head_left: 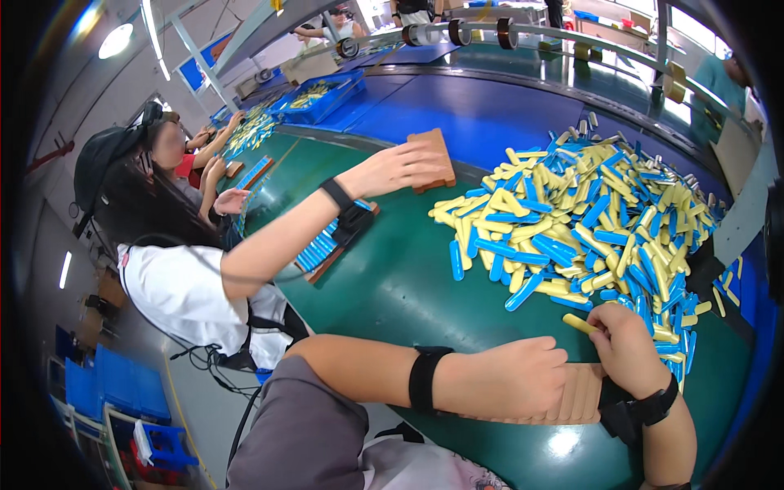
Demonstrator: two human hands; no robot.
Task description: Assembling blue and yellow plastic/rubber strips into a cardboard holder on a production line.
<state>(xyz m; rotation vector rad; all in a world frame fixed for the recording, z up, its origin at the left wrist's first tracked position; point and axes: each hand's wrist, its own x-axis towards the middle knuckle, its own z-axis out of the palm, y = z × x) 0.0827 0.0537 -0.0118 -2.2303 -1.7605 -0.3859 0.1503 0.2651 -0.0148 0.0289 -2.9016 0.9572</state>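
Observation:
My left hand (506, 376) lies over a brown tray (578, 396) with a row of grooves across it. Its fingers are curled; what is inside them is hidden. Between the fingertips of my right hand (625, 347) is a small yellow strip (578, 323) with rounded ends, just beyond the tray. A large loose heap of similar yellow and blue strips (563, 237) covers the table past my right hand. Dark bands circle both of my wrists.
Left of me, a person in a white shirt reaches over the green table (392, 278) with a hand on a brown block (433, 159). Near that person lies a tray holding blue strips (317, 249). Farther back stands a blue bin (327, 94). A rail with rollers (506, 33) runs overhead.

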